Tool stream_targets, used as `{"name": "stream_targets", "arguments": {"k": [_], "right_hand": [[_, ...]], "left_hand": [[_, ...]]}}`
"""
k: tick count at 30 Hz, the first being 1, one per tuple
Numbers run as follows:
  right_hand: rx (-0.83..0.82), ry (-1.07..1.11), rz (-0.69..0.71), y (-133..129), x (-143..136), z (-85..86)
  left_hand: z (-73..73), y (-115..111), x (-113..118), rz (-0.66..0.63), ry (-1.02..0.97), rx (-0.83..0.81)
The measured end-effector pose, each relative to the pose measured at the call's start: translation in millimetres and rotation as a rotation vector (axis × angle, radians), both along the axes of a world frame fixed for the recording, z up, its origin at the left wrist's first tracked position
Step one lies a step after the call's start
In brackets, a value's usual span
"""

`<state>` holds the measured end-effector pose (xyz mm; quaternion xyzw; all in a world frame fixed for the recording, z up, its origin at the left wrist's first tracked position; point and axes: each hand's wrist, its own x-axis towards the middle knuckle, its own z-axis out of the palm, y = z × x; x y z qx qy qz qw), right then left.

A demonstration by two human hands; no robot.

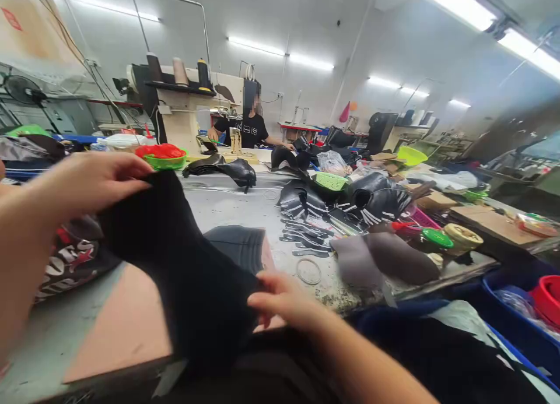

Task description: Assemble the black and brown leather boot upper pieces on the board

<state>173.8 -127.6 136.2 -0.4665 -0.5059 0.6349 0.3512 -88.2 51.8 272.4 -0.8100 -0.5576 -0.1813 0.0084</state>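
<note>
A black, curved piece of material [188, 264] hangs between my two hands over the near edge of the worktable. My left hand [96, 182] pinches its upper left corner between thumb and fingers. At its right edge, my right hand [284, 299] grips it with thumb and fingertips. Behind it on the table lies a stack of dark panels [236, 243] with a pinkish underside. A flat pink sheet [126, 322] rests on the table at the lower left, partly covered by the black piece.
Black strips [306, 235], a ring [308, 271] and brown-grey panels [385, 261] lie to the right. A sewing machine [184, 118] with thread cones stands at the back left. Beyond the table sits a person [249, 127]. Blue bins [520, 316] are at lower right.
</note>
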Motion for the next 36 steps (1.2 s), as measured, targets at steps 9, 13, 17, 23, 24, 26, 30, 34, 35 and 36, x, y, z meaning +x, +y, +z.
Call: {"name": "stream_targets", "arguments": {"k": [9,13,17,23,24,26,30,34,35,36], "right_hand": [[0.121,-0.793,-0.202,-2,-64,-71.9],[0.099,-1.083,-0.098,4,-63,-61.8],[0.135,-1.167,-0.005,11,-65,-60.6],[0.196,-1.245,0.104,13,-64,-61.2],[0.193,-1.248,0.110,13,-64,-60.9],[0.184,-1.255,0.115,14,-65,-60.7],[0.184,-1.261,0.099,17,-66,-63.4],[0.193,-1.272,0.098,19,-68,-67.5],[0.187,-1.276,0.098,19,-69,-68.0],[0.182,-1.284,0.085,18,-70,-68.1]], "left_hand": [[-146.5,37,49,-0.225,0.470,-0.317],[-179.4,42,37,-0.235,0.418,-0.389],[-189.6,54,31,-0.201,0.339,-0.481],[-194.8,66,31,-0.126,0.295,-0.567],[-195.0,67,32,-0.114,0.298,-0.576],[-194.7,68,32,-0.093,0.306,-0.584],[-191.5,73,32,-0.054,0.333,-0.583],[-186.7,79,33,-0.036,0.371,-0.603],[-185.9,81,34,-0.040,0.377,-0.607],[-185.4,82,34,-0.046,0.381,-0.609]]}}
